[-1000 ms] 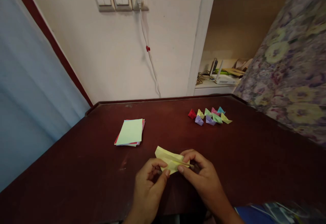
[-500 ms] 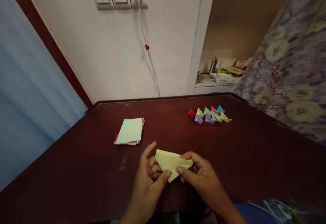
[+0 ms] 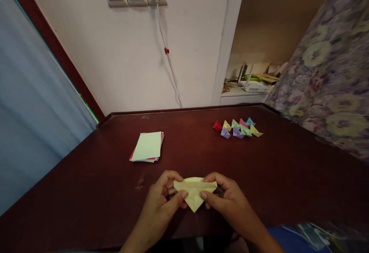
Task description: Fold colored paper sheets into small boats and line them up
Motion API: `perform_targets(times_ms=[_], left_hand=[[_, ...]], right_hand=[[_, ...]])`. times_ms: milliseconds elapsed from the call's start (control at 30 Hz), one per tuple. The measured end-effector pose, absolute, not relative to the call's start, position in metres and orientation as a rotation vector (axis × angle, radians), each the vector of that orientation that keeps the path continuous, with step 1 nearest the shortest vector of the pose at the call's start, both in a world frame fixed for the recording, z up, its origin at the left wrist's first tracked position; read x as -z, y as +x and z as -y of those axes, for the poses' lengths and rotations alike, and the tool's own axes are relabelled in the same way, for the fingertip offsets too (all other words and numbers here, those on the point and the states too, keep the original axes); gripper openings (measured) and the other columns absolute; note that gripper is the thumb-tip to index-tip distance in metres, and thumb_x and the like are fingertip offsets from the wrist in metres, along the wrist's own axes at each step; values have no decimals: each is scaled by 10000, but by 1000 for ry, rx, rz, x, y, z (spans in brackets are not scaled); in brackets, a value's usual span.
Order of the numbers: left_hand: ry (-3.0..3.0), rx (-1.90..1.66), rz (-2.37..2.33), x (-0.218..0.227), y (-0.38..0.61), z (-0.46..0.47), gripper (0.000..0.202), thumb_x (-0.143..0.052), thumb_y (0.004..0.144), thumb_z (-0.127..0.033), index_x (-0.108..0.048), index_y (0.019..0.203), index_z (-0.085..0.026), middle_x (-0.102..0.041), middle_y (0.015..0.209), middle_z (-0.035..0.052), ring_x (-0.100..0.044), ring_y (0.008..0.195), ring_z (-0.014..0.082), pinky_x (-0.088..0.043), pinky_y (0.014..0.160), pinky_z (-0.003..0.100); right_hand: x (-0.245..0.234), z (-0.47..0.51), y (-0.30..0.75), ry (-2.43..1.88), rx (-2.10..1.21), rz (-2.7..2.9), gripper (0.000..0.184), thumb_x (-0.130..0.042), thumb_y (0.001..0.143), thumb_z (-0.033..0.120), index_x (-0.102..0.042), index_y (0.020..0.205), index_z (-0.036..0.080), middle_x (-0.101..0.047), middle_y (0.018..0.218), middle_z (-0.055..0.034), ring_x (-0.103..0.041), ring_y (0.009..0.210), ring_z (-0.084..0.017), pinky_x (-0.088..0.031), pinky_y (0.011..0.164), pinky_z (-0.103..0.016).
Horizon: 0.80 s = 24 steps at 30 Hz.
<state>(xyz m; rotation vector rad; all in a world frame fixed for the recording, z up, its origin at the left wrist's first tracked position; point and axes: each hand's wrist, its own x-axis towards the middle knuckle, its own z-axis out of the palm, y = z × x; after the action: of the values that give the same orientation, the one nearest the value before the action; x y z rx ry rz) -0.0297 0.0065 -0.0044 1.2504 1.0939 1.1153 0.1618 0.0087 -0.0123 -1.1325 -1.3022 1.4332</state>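
A folded yellow paper [image 3: 195,191] is held between my two hands above the near part of the table, its pointed corner toward me and its wide folded edge away from me. My left hand [image 3: 164,197] grips its left end, thumb on the near face and fingers behind. On the right end, my right hand [image 3: 226,193] pinches in the same way. Farther off to the right stand several small folded paper boats [image 3: 238,131] in red, yellow, green, purple, pink and blue. A stack of coloured paper sheets [image 3: 147,146], pale green on top, lies beyond my left hand.
The dark red table [image 3: 115,184] has a raised rim at the back, against the wall. A white cable [image 3: 170,65] hangs from the socket. Right of it, a shelf holds a white router [image 3: 256,87]. A blue curtain [image 3: 37,103] and a floral curtain [image 3: 323,72] flank the table.
The yellow paper has been turned level, its point now straight toward me. My left fingers have closed over its upper left corner. The view has tipped slightly downward.
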Motion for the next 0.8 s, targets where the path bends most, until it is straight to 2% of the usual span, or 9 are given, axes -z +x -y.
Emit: perform_targets(times_ms=[133,233,400,500,633,800], left_hand=[[1209,-1115,-1068,6,-31,-7,179,-740,786,-198,-573,850,-216,-670,672,-49,-636,575,115,-506,541,198],[1214,-1118,-1060,10,-34,-8,180,-751,785,-218,-586,858,-212,-689,721,-29,-647,589,127,-517,528,210],[1337,-1030,-1047,15,-45,-8,121,-709,847,-224,-643,946,-205,-715,744,3,-673,649,157,-526,605,250],[1371,-965,-1058,11,-49,-8,112,-705,854,-215,-655,953,-202,-707,706,-1,-653,654,151,-491,613,238],[1309,-935,-1089,4,-48,-8,182,-722,811,-184,-644,975,-198,-697,657,-13,-628,612,141,-457,583,222],[1156,-965,-935,9,-48,-10,275,-789,770,-208,-584,955,-205,-711,723,-2,-631,621,140,-492,577,231]], right_hand=[[14,-8,163,-1144,-1400,1339,97,-683,779,267,-619,760,197,-583,623,38,-524,605,-141,-429,584,-240],[16,-8,165,-1146,-1367,1367,81,-679,786,253,-625,763,198,-583,644,36,-521,615,-142,-423,591,-240],[18,-8,166,-1180,-1333,1389,63,-662,792,240,-622,765,199,-587,671,35,-517,637,-146,-411,600,-241],[20,-6,166,-1219,-1299,1411,46,-660,793,238,-633,794,202,-602,711,25,-528,673,-159,-412,622,-253],[19,-4,167,-1243,-1271,1475,47,-657,795,249,-643,786,205,-596,708,21,-530,668,-166,-410,646,-271],[15,-5,165,-1211,-1268,1480,70,-652,784,256,-647,739,202,-588,696,16,-526,660,-167,-405,631,-269]])
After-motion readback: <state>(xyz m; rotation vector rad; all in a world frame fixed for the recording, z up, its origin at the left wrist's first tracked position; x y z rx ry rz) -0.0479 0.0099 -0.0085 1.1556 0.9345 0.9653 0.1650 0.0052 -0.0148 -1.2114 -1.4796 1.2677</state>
